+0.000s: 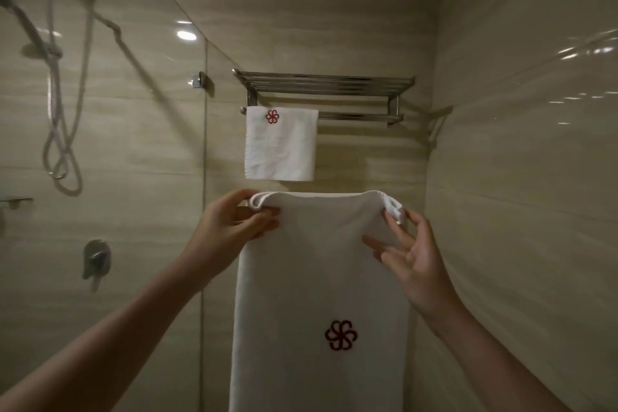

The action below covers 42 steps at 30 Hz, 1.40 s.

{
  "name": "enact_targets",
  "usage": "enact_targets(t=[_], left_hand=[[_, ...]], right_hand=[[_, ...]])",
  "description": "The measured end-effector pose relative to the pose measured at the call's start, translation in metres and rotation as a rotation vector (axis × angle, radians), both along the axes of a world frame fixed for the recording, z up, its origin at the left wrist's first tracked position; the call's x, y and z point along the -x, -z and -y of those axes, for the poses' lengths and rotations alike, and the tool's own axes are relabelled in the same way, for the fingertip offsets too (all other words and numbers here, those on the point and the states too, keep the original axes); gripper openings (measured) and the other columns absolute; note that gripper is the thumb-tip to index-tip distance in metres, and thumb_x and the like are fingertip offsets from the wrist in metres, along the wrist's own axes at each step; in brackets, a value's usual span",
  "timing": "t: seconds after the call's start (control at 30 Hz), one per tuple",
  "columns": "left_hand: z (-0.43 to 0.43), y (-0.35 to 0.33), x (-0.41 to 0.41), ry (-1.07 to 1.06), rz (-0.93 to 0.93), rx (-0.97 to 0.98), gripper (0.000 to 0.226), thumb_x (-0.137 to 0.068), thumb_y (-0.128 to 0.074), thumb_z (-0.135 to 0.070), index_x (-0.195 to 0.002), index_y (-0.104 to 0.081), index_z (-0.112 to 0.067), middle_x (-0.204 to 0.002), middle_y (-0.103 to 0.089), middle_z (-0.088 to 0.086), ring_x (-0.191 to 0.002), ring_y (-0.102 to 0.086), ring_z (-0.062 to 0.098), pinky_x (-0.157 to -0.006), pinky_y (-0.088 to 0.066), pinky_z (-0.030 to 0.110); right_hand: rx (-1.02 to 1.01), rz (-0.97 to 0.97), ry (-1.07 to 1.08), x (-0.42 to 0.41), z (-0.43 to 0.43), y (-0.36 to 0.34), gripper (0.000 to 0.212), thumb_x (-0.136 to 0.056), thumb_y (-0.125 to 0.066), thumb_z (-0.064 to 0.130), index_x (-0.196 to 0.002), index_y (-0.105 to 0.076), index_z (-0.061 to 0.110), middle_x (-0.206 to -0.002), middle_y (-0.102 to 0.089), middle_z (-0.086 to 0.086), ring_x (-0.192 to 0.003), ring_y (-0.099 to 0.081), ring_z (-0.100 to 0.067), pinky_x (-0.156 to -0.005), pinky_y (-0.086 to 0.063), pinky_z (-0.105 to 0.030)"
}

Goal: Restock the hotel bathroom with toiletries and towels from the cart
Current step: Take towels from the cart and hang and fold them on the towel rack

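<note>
A white bath towel point(321, 278) hangs lower centre, beneath the chrome towel rack point(324, 84) and its small hand towel point(281, 147). The left hand point(230, 227) pinches its top-left fold; the right hand point(408, 254), fingers spread loose, touches the top-right corner.

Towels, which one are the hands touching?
The large lower towel: left hand and right hand are at its top corners. The small towel above hangs untouched.

Small towel point(281, 147): white, red flower emblem, hangs flat from left end of rack's point(361, 116) lower bar. Large towel point(321, 278): white, same emblem low down, hangs long just below; top left corner pinched by left hand point(227, 231).
</note>
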<state>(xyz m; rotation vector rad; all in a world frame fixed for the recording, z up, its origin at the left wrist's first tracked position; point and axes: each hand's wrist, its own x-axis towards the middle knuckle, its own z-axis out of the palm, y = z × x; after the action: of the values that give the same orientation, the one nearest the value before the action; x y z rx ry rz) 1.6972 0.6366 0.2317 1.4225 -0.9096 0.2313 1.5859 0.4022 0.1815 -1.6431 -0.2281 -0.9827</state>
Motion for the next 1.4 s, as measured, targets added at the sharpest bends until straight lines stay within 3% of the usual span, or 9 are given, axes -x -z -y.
enact_targets(t=[0.3, 0.47, 0.7, 0.9, 1.07, 1.17, 1.27, 1.33, 1.4], left_hand=[[0.061, -0.030, -0.127, -0.023, 0.135, 0.000, 0.015, -0.084, -0.064, -0.010, -0.097, -0.064, -0.017, -0.087, -0.074, 0.008, -0.083, -0.071, 0.017, -0.075, -0.056, 0.034], [0.108, -0.049, -0.179, -0.103, 0.249, -0.027, 0.024, -0.081, -0.068, -0.016, -0.103, -0.061, -0.022, -0.097, -0.071, 0.002, -0.093, -0.068, 0.011, -0.080, -0.056, 0.036], [0.203, -0.086, -0.245, -0.279, 0.422, -0.095, 0.039, -0.083, -0.067, -0.017, -0.119, -0.051, -0.017, -0.109, -0.067, -0.003, -0.089, -0.062, 0.000, -0.066, -0.049, 0.007], [0.290, -0.136, -0.302, -0.438, 0.583, -0.031, 0.038, -0.089, -0.058, -0.015, -0.125, -0.046, -0.014, -0.111, -0.067, 0.007, -0.097, -0.065, 0.019, -0.077, -0.056, 0.038], [0.349, -0.173, -0.345, -0.554, 0.683, 0.019, 0.032, -0.092, -0.052, -0.015, -0.123, -0.044, -0.017, -0.102, -0.064, 0.006, -0.082, -0.061, 0.017, -0.066, -0.055, 0.033], [0.374, -0.196, -0.365, -0.608, 0.700, -0.012, 0.030, -0.092, -0.049, -0.015, -0.121, -0.041, -0.015, -0.104, -0.061, 0.010, -0.083, -0.061, 0.025, -0.067, -0.057, 0.042], [0.399, -0.217, -0.380, -0.683, 0.714, -0.029, 0.031, -0.088, -0.049, -0.013, -0.117, -0.038, -0.015, -0.100, -0.062, 0.012, -0.079, -0.060, 0.029, -0.064, -0.055, 0.044], [0.414, -0.231, -0.389, -0.713, 0.723, -0.042, 0.034, -0.087, -0.049, -0.013, -0.117, -0.035, -0.015, -0.101, -0.061, 0.011, -0.077, -0.058, 0.028, -0.059, -0.049, 0.037], [0.429, -0.242, -0.396, -0.740, 0.719, -0.044, 0.040, -0.086, -0.050, -0.013, -0.122, -0.033, -0.016, -0.104, -0.059, 0.010, -0.079, -0.056, 0.026, -0.057, -0.047, 0.034]], right_hand=[[0.137, 0.046, 0.105, -0.113, 0.054, -0.031, 0.064, -0.087, -0.045, -0.013, -0.116, -0.033, 0.042, -0.134, -0.042, 0.023, -0.109, -0.062, -0.006, -0.077, -0.053, -0.020], [0.191, 0.055, 0.161, -0.172, 0.097, -0.054, 0.063, -0.087, -0.047, -0.011, -0.128, -0.027, 0.033, -0.133, -0.039, 0.023, -0.110, -0.058, 0.003, -0.075, -0.050, -0.011], [0.322, 0.074, 0.256, -0.257, 0.187, -0.088, 0.078, -0.086, -0.054, -0.002, -0.139, -0.012, 0.035, -0.137, -0.037, 0.009, -0.124, -0.046, 0.000, -0.082, -0.043, -0.003], [0.476, 0.154, 0.320, -0.319, 0.271, -0.136, 0.087, -0.084, -0.059, 0.004, -0.127, -0.007, 0.057, -0.136, -0.041, 0.011, -0.136, -0.028, 0.001, -0.099, -0.028, -0.017], [0.579, 0.239, 0.390, -0.366, 0.326, -0.182, 0.086, -0.084, -0.058, 0.004, -0.136, -0.007, 0.049, -0.147, -0.036, 0.003, -0.121, -0.021, 0.030, -0.082, -0.029, 0.007], [0.647, 0.296, 0.427, -0.386, 0.348, -0.208, 0.083, -0.085, -0.056, 0.005, -0.135, -0.008, 0.050, -0.148, -0.032, 0.004, -0.117, -0.018, 0.034, -0.082, -0.032, 0.004], [0.742, 0.331, 0.492, -0.399, 0.364, -0.232, 0.083, -0.087, -0.055, 0.008, -0.136, -0.002, 0.049, -0.149, -0.025, 0.010, -0.126, -0.018, 0.024, -0.091, -0.039, -0.018], [0.780, 0.340, 0.555, -0.407, 0.372, -0.248, 0.083, -0.087, -0.056, 0.010, -0.139, 0.000, 0.044, -0.153, -0.025, 0.001, -0.131, -0.038, -0.005, -0.088, -0.047, -0.028], [0.819, 0.325, 0.608, -0.416, 0.380, -0.262, 0.081, -0.088, -0.057, 0.014, -0.139, 0.000, 0.041, -0.150, -0.032, -0.006, -0.117, -0.056, -0.022, -0.082, -0.055, -0.037]])
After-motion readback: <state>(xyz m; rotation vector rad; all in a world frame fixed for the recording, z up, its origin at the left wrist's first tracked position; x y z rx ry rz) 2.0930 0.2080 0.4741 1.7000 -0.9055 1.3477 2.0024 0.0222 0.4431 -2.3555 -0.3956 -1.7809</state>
